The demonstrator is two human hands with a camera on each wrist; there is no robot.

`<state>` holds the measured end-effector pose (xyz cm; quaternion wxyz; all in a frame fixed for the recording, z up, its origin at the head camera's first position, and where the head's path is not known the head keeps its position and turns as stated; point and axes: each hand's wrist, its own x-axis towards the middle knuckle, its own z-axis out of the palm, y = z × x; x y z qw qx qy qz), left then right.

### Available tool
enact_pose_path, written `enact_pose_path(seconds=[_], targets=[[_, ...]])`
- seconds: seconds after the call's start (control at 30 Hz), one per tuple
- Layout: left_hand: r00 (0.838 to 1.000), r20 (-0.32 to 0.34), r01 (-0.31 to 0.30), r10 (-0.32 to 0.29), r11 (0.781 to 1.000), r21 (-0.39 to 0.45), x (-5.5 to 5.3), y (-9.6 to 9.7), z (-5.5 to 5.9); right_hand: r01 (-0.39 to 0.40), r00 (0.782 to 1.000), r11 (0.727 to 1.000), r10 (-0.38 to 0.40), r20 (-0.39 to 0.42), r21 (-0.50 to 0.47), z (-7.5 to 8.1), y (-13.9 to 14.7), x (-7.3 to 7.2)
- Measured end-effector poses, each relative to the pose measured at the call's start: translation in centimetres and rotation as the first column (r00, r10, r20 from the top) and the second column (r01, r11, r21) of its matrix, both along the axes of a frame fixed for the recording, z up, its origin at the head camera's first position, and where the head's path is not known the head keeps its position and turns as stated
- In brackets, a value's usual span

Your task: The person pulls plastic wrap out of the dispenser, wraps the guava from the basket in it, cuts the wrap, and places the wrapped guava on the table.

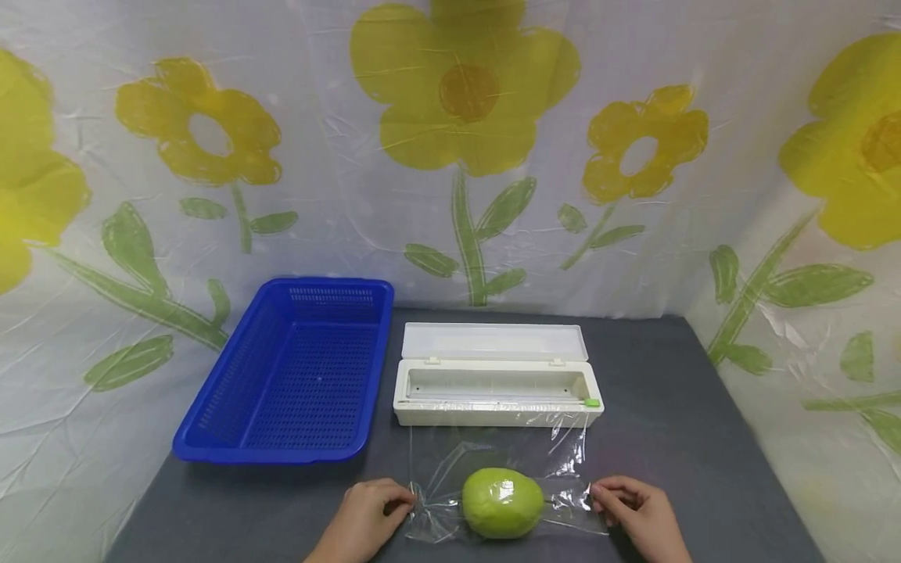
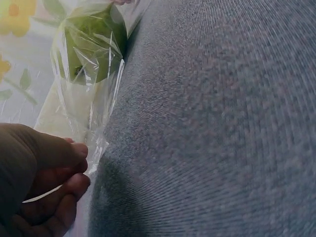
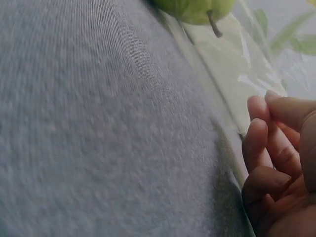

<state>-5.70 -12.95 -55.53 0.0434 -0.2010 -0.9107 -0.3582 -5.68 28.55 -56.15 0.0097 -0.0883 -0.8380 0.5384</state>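
Note:
A green pear (image 1: 501,504) lies on its side in clear plastic wrap (image 1: 435,512), its stem pointing toward my right hand. The wrap is gathered into a bunch left of the pear, where my left hand (image 1: 362,518) pinches it between thumb and fingers. On the other side my right hand (image 1: 640,514) pinches the wrap's right end with thumb and forefinger. From the white wrap dispenser (image 1: 493,418) behind, the film runs forward to the pear. In the left wrist view, creased film covers the pear (image 2: 98,39) and narrows toward the left fingertips.
The dispenser's lid (image 1: 493,342) stands open at the back, and a green slider (image 1: 592,403) sits at the right end of its front edge. A blue perforated basket (image 1: 271,453) is at the left on the dark grey table (image 1: 676,407). A flowered curtain (image 1: 338,203) surrounds the table.

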Motion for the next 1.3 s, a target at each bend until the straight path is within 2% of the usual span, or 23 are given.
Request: enact_pose_path(seconds=[0.07, 0.17, 0.23, 0.3, 0.33, 0.43, 0.5, 0.53, 0.6, 0.63, 0.67, 0.73, 0.77, 0.83, 0.9, 0.93, 0.97, 1.0, 1.03, 1.07, 1.13, 1.3], targets=[[1.0, -0.007, -0.002, 0.002, 1.0, -0.005, 0.1, 0.0, 0.0, 0.01, 1.0, 0.999, -0.009, -0.023, 0.046, 0.2, 0.1, 0.0], [0.999, -0.031, -0.013, 0.012, 1.0, -0.026, 0.2, -0.1, 0.2, 0.021, 0.988, 0.99, 0.0, -0.155, 0.138, 0.5, -0.4, 0.0], [0.999, -0.033, -0.031, 0.029, 0.998, -0.047, 0.4, -0.1, 0.7, 0.035, 0.959, 0.977, 0.026, -0.281, 0.209, 1.0, -1.0, 0.1], [0.997, -0.059, -0.055, 0.051, 0.996, -0.067, 0.6, 0.0, 1.4, 0.048, 0.915, 0.957, 0.073, -0.397, 0.287, 1.6, -1.7, 0.1], [0.996, -0.07, -0.061, 0.056, 0.995, -0.079, 0.6, 0.0, 1.8, 0.044, 0.885, 0.946, 0.111, -0.452, 0.32, 1.9, -2.0, 0.1], [0.991, -0.113, -0.081, 0.068, 0.99, -0.112, 0.7, 0.2, 2.6, -0.022, 0.783, 0.921, 0.257, -0.567, 0.388, 2.5, -2.6, 0.1], [0.985, -0.155, -0.093, 0.074, 0.988, -0.122, 0.7, 0.3, 3.0, -0.091, 0.681, 0.909, 0.354, -0.641, 0.406, 2.6, -3.1, -0.1], [0.981, -0.178, -0.1, 0.076, 0.987, -0.129, 0.7, 0.4, 3.1, -0.137, 0.615, 0.904, 0.398, -0.681, 0.405, 2.6, -3.4, -0.3], [0.962, -0.259, -0.118, 0.083, 0.986, -0.121, 0.6, 0.7, 3.4, -0.228, 0.504, 0.888, 0.459, -0.731, 0.4, 2.5, -4.3, -0.6], [0.946, -0.315, -0.116, 0.076, 0.987, -0.11, 0.6, 0.9, 3.6, -0.265, 0.444, 0.872, 0.49, -0.75, 0.413, 2.5, -4.7, -0.8], [0.925, -0.374, -0.102, 0.062, 0.991, -0.087, 0.5, 1.3, 3.7, -0.301, 0.396, 0.851, 0.522, -0.755, 0.43, 2.4, -5.1, -1.0], [0.865, -0.501, -0.017, -0.008, 0.999, -0.045, 0.3, 2.2, 4.1, -0.35, 0.331, 0.805, 0.585, -0.741, 0.479, 2.4, -5.8, -1.2], [0.826, -0.562, 0.042, -0.055, 0.998, -0.035, 0.2, 2.8, 4.2, -0.366, 0.316, 0.782, 0.615, -0.723, 0.505, 2.4, -6.0, -1.2], [0.735, -0.657, 0.167, -0.166, 0.984, -0.061, -0.1, 4.1, 4.4, -0.364, 0.321, 0.743, 0.666, -0.673, 0.562, 2.5, -6.4, -1.1], [0.651, -0.71, 0.247, -0.267, 0.96, -0.135, -0.3, 5.4, 4.4, -0.356, 0.339, 0.721, 0.693, -0.637, 0.595, 2.5, -6.7, -0.9], [0.626, -0.718, 0.262, -0.305, 0.949, -0.176, -0.4, 5.9, 4.3, -0.35, 0.354, 0.714, 0.701, -0.62, 0.607, 2.5, -6.8, -0.8], [0.608, -0.72, 0.263, -0.335, 0.94, -0.216, -0.5, 6.4, 4.1, -0.345, 0.368, 0.708, 0.706, -0.606, 0.616, 2.4, -6.8, -0.8], [0.603, -0.712, 0.255, -0.36, 0.933, -0.255, -0.5, 6.7, 3.8, -0.338, 0.382, 0.705, 0.708, -0.593, 0.624, 2.3, -6.8, -0.7], [0.605, -0.702, 0.244, -0.376, 0.926, -0.287, -0.6, 6.9, 3.5, -0.332, 0.393, 0.702, 0.71, -0.584, 0.63, 2.2, -6.9, -0.7], [0.614, -0.688, 0.23, -0.387, 0.921, -0.313, -0.6, 7.1, 3.1, -0.332, 0.409, 0.698, 0.713, -0.57, 0.634, 2.1, -6.9, -0.6], [0.646, -0.652, 0.213, -0.397, 0.914, -0.346, -0.6, 7.2, 2.5, -0.325, 0.428, 0.687, 0.719, -0.547, 0.649, 2.0, -6.9, -0.6], [0.708, -0.593, 0.177, -0.384, 0.909, -0.377, -0.6, 7.3, 1.3, -0.29, 0.47, 0.655, 0.733, -0.492, 0.698, 1.8, -7.1, -0.6]])
